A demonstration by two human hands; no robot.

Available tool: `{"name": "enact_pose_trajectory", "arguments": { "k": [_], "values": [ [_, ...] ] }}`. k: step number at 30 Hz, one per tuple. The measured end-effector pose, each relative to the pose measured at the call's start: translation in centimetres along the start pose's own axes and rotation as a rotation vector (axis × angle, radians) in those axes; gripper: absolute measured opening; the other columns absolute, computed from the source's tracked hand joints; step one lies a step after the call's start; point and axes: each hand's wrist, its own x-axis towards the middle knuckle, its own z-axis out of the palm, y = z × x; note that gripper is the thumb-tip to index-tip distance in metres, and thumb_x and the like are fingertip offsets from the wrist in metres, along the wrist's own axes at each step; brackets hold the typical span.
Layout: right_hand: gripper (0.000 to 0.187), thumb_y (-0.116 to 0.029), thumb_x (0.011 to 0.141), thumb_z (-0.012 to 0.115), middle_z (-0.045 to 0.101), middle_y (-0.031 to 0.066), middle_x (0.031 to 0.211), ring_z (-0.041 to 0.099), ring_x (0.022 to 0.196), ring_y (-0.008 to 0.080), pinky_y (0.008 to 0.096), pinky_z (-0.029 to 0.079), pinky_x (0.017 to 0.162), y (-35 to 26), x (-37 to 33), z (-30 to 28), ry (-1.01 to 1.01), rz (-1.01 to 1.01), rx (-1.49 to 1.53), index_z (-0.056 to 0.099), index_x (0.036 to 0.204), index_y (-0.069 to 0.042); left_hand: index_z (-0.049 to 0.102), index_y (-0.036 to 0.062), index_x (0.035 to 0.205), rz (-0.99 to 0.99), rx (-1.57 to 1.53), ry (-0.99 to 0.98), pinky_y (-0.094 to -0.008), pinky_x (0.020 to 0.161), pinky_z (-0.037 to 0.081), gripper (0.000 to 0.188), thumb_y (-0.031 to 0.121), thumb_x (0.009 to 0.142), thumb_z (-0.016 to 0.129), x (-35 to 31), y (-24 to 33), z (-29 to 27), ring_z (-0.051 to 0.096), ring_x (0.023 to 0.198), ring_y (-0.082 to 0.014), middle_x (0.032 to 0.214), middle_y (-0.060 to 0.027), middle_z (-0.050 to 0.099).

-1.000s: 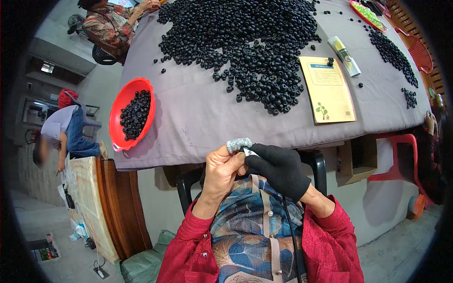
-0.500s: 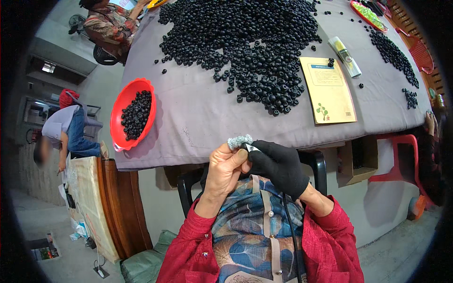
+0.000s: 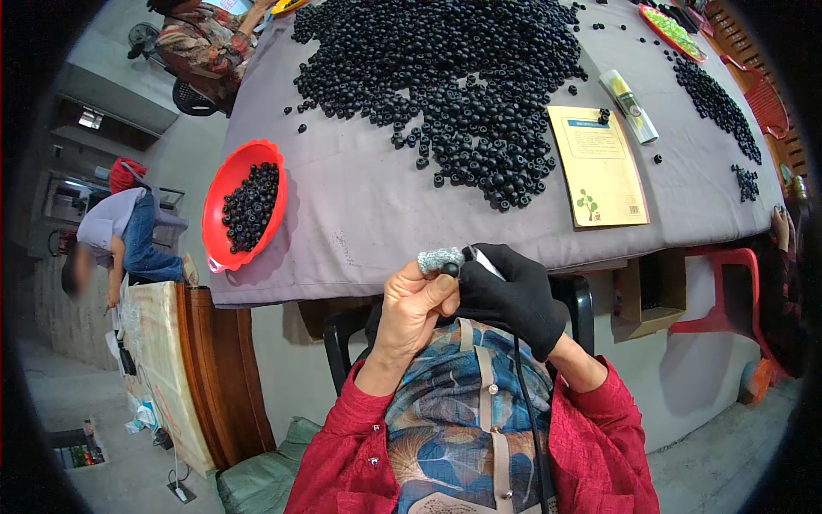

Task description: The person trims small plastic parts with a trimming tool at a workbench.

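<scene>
Between the bare thumb and the grey knitted finger cover [image 3: 439, 259] of my left hand [image 3: 411, 307] a single black bead [image 3: 450, 269] is pinched. My right hand [image 3: 515, 295] wears a black glove and grips a small pointed tool [image 3: 488, 261] with a white, blade-like part; its exact kind does not show. Both hands meet just off the table's near edge, above my lap. On the table, a large pile of similar black beads [image 3: 445, 77] spreads beyond them. To the left, a red scalloped bowl [image 3: 210, 206] contains more of these beads.
A yellow booklet [image 3: 604, 180] lies right of the pile, beside a clear-and-white package [image 3: 629, 107]. More beads [image 3: 715, 103] and a red tray [image 3: 672, 34] are farther right. Other people sit at the table's far left and right; one person [image 3: 120, 223] bends over at left.
My right hand has shifted slightly right and turned the tool, whose white part now points up and left. The bead in my left hand has come into sight.
</scene>
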Motion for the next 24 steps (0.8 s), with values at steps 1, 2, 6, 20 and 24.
{"name": "enact_pose_trajectory", "arguments": {
  "k": [1,2,6,20,24],
  "values": [
    [0.027,-0.013,0.08,0.061,0.059,0.0086,0.095,0.059,0.08,0.0162,0.0255,0.048,0.068,-0.6,0.0,0.2,0.009,0.206,0.182,0.058,0.105,-0.006,0.061,0.0014,0.097,-0.013,0.086,0.031,-0.021,0.053,0.04,0.015,0.002,0.083,0.055,-0.1,-0.1,0.4,0.048,0.056,-0.0091,0.07,-0.0029,0.056],
    [0.027,-0.013,0.08,0.061,0.059,0.0086,0.095,0.059,0.08,0.0162,0.0255,0.048,0.068,-0.1,0.1,0.1,0.012,0.208,0.181,0.058,0.105,-0.006,0.061,0.0011,0.097,-0.026,0.172,0.062,-0.0208,0.053,0.04,0.015,0.001,0.083,0.055,-0.1,-0.2,0.6,0.048,0.056,-0.0088,0.069,-0.0028,0.056],
    [0.026,-0.01,0.081,0.059,0.058,0.0078,0.095,0.057,0.082,0.0131,0.0258,0.048,0.067,0.9,0.1,0.0,-0.078,-0.183,-0.155,0.057,0.106,-0.005,0.061,0.0018,0.097,-0.052,0.088,-0.016,-0.0208,0.054,0.041,0.014,0.002,0.083,0.056,-0.2,-0.4,0.5,0.049,0.056,-0.009,0.069,-0.003,0.057],
    [0.029,-0.013,0.079,0.063,0.061,0.0113,0.079,0.061,0.067,0.0185,0.0275,0.047,0.06,-0.7,-1.4,0.1,-0.018,-0.186,-0.269,0.059,0.106,-0.004,0.06,0.0018,0.1,-0.017,-0.068,0.024,-0.0211,0.052,0.038,0.018,0.006,0.083,0.057,-0.3,0.8,0.3,0.049,0.056,-0.0099,0.071,-0.004,0.057],
    [0.028,-0.013,0.078,0.062,0.059,0.0112,0.075,0.06,0.063,0.0209,0.0291,0.047,0.057,-1.1,-1.4,0.4,-0.01,-0.24,-0.363,0.059,0.106,-0.006,0.059,0.0008,0.101,-0.016,-0.007,0.062,-0.0186,0.052,0.04,0.018,0.005,0.083,0.056,-0.4,0.8,0.4,0.049,0.055,-0.0078,0.073,-0.0043,0.059]
  ]
}}
